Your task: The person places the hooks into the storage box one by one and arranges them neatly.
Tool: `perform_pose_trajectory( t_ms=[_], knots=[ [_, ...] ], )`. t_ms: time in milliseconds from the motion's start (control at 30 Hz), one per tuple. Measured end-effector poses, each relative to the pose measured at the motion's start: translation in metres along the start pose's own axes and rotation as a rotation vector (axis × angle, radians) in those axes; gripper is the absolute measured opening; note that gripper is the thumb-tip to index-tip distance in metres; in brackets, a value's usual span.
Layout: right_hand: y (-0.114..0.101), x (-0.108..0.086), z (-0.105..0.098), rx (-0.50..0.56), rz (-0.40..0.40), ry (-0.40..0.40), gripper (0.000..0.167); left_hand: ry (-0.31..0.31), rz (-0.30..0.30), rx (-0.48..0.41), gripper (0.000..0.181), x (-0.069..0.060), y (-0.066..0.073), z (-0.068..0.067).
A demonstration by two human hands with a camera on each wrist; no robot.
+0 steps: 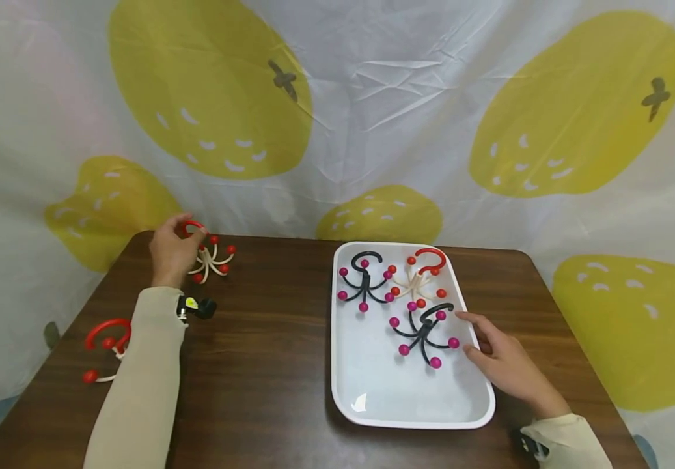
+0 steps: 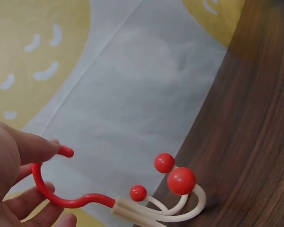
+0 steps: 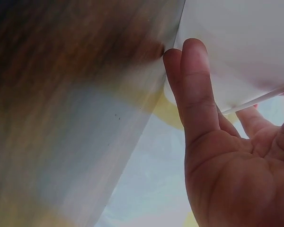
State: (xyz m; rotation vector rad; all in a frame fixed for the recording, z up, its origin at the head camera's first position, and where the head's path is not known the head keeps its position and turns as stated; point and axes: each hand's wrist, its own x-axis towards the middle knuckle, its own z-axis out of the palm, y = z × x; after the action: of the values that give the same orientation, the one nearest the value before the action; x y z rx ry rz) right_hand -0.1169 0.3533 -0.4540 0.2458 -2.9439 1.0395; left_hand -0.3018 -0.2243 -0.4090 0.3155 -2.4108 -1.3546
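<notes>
My left hand [image 1: 176, 251] pinches the red curved end of a cream multi-armed hanging hook [image 1: 211, 262] with red ball tips, at the table's far left corner. In the left wrist view, thumb and fingers are around the red hook [image 2: 68, 203]. My right hand [image 1: 507, 365] holds the right rim of a white tray [image 1: 407, 413], thumb and index finger over the edge, other fingers [image 3: 196, 90] against its outer side. Inside the tray lie two black hanging hooks [image 1: 425, 332] [image 1: 365, 281] with pink ball tips and a cream one [image 1: 414, 281] with a red hook.
Another red-and-cream hanging hook [image 1: 109, 333] lies on the left side of the brown wooden table [image 1: 255, 365], partly hidden by my left forearm. A pale curtain [image 1: 372, 130] with yellow fruit prints hangs behind the table's back edge.
</notes>
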Motion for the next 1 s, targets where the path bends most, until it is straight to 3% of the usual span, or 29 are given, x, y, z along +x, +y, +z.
perform_pose_trajectory(
  t_ms=[233, 633, 1000],
  knots=[
    [0.0005, 0.0054, 0.0016, -0.010, -0.018, 0.001, 0.056, 0.028, -0.022, -0.025, 0.043, -0.0002, -0.0045, -0.0004],
    [0.0002, 0.0051, 0.0031, -0.010, -0.027, 0.022, 0.055, 0.004, 0.010, -0.004, 0.031, -0.0023, -0.0049, 0.0005],
    [0.0005, 0.0058, 0.0013, -0.024, -0.017, 0.018, 0.055, 0.010, 0.065, -0.051, 0.027, -0.0085, -0.0011, 0.0029]
  ],
)
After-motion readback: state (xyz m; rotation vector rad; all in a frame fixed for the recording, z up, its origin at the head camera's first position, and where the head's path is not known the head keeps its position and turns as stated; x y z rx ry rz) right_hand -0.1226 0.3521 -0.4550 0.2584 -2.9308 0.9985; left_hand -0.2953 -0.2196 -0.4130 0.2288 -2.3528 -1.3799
